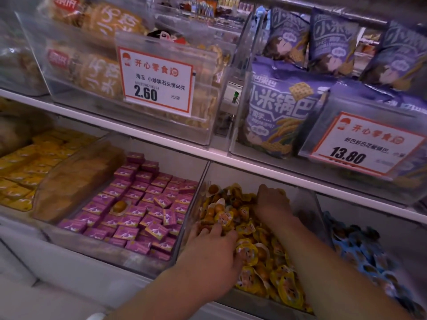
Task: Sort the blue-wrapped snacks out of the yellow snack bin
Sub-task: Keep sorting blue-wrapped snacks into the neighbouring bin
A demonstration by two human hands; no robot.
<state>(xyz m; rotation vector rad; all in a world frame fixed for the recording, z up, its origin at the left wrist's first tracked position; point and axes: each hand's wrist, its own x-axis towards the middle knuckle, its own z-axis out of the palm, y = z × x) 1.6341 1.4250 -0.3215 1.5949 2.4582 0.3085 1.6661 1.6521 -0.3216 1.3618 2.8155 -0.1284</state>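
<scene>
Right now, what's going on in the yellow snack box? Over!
Left hand and right hand both digging in the yellow snack bin. No blue wrapper in sight among them. Blue snacks sit in next bin right.

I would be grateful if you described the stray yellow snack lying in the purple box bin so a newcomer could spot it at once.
Start at the white price card reading 2.60 on the upper shelf and drop to the clear bin of purple boxes below it. On top of those boxes, left of centre, lies one stray yellow snack: round and amber-brown in a pale wrapper, the only item there that is not a flat purple box.
</scene>
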